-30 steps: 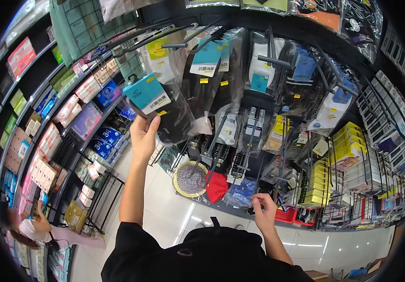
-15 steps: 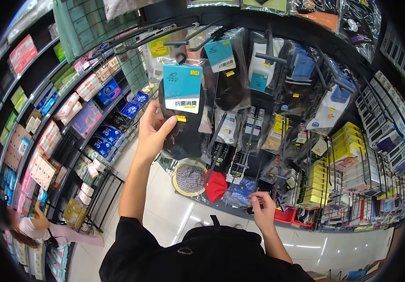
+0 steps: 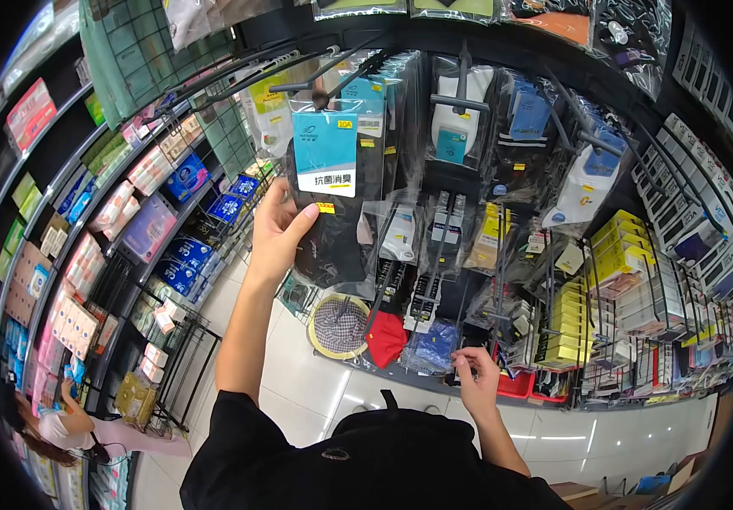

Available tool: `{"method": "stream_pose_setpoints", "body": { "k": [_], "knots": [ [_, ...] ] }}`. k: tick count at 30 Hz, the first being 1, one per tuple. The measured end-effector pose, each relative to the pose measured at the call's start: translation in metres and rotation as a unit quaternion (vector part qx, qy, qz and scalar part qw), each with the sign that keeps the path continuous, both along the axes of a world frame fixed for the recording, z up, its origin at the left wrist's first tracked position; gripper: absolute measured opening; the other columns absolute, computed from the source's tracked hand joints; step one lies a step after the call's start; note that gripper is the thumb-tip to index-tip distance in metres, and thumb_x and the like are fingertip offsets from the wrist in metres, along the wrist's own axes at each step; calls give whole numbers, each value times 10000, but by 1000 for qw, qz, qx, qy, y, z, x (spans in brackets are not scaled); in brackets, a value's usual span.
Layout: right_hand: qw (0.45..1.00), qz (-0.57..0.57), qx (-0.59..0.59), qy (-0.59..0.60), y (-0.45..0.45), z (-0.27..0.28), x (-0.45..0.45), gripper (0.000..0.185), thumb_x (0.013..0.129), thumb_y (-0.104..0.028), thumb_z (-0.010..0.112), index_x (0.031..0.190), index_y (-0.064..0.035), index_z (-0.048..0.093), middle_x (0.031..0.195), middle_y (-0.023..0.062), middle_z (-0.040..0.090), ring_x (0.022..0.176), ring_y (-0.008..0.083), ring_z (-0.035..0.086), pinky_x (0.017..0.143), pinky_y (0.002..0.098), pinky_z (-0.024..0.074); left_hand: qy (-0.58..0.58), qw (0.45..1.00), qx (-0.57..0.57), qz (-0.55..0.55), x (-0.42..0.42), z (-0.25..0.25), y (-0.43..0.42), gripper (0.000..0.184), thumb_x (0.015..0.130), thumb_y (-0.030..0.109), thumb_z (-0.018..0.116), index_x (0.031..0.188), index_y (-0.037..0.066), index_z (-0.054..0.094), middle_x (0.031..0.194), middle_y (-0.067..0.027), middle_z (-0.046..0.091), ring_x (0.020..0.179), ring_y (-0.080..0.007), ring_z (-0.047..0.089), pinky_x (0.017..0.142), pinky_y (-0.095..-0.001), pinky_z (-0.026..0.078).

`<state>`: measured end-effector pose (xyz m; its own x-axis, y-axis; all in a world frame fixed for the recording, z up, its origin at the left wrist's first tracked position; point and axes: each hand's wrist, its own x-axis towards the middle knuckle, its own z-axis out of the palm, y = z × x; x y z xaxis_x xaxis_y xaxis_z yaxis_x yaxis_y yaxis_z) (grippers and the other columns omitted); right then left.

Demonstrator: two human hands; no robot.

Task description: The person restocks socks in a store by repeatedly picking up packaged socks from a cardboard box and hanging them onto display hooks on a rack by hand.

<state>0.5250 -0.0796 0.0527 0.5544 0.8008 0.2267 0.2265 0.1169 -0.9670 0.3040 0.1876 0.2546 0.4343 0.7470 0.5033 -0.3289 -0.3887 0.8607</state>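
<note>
My left hand (image 3: 281, 225) grips the left edge of a clear pack of black socks (image 3: 332, 242), thumb in front. The pack hangs upright, with a teal and white card at its top and a small yellow label under the card. Behind it, more packs with teal cards (image 3: 366, 98) hang from a rack hook. My right hand (image 3: 475, 370) is low at the right, with its fingers curled and thumb near the fingertips; nothing can be made out between them. Nearest to it is a blue plastic-wrapped item (image 3: 433, 344).
Metal hooks (image 3: 460, 104) jut out from the rack. Below hang a checked hat (image 3: 339, 326) and a red item (image 3: 386, 340). Yellow boxes (image 3: 566, 327) fill the right side. At the left, shelves hold packaged goods (image 3: 150, 228), and a person (image 3: 69, 425) stands beside them.
The sock pack in my left hand has turned from tilted to upright and moved right, its card now facing me. The rack has shifted slightly left in view. My right hand has barely moved.
</note>
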Motion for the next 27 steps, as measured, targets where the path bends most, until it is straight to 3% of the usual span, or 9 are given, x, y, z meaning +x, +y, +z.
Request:
{"method": "stream_pose_setpoints", "body": {
  "k": [18,20,24,26,27],
  "knots": [
    [1000,3,-6,11,2,-2,0,91,901,-44,617,965,16,643,894,81,681,809,128,639,743,265,492,-6,1000,-2,-2,1,-1,5,371,931,86,610,1241,-11,430,1042,-166,684,896,-162,677,777,-270,542],
    [1000,2,-6,10,2,-2,0,92,902,-47,618,965,15,643,894,81,682,808,130,640,743,266,492,11,1000,-10,-13,-1,-3,6,448,928,78,597,1317,-20,400,1132,-179,650,1009,-187,646,894,-308,499],
    [1000,0,-9,6,1,-2,0,95,904,-56,620,965,13,643,892,83,684,805,134,642,744,270,494,16,1000,-12,-9,0,-3,7,447,928,83,600,1315,-20,401,1134,-177,650,1010,-187,647,894,-308,500],
    [1000,-2,-9,6,1,-3,0,95,905,-57,620,965,13,643,891,83,684,804,134,642,745,271,494,-7,1000,-7,-7,3,-3,6,365,937,82,601,1245,-12,429,1045,-162,683,899,-158,671,779,-267,535],
    [1000,-2,-9,6,1,-3,0,95,906,-58,620,965,12,643,890,83,684,804,135,642,745,272,494,-7,1000,-7,-7,3,-3,7,365,937,82,601,1245,-12,429,1045,-162,683,899,-158,671,779,-267,535]
  ]
}}
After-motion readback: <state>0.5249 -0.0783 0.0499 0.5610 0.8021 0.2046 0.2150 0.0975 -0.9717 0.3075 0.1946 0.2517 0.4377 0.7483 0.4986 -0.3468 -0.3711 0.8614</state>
